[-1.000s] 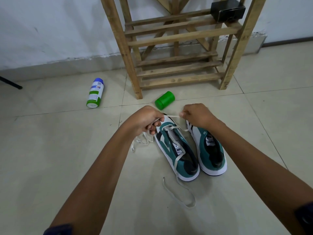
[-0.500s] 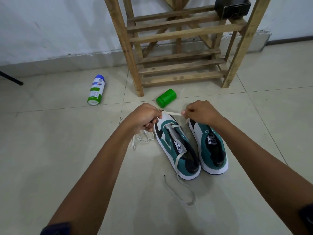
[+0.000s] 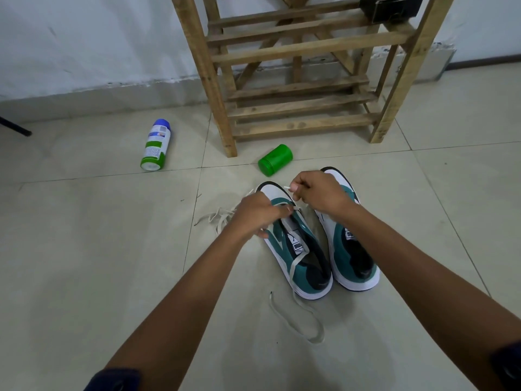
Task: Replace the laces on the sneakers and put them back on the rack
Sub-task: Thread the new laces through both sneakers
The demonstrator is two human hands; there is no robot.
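Two teal, white and black sneakers stand side by side on the tiled floor, toes toward the wooden rack (image 3: 298, 119). My left hand (image 3: 255, 217) rests on the left sneaker (image 3: 298, 249) at its front eyelets, fingers pinched on the lace. My right hand (image 3: 320, 194) hovers over the toe of the right sneaker (image 3: 355, 255) and pinches the tip of the white lace (image 3: 287, 188). The lace's other end (image 3: 298, 314) trails over the left sneaker's side onto the floor. A bunch of loose white lace (image 3: 220, 217) lies left of my left hand.
A green cylindrical container (image 3: 275, 160) lies on its side between the sneakers and the rack. A white, green and blue spray can (image 3: 156, 145) lies to the left. A black box (image 3: 392, 7) sits on an upper rack shelf. The wall runs behind.
Both hands have come closer together and lower over the left sneaker's toe. The stretch of lace held taut between them has shortened, and my left hand now presses at the eyelets.
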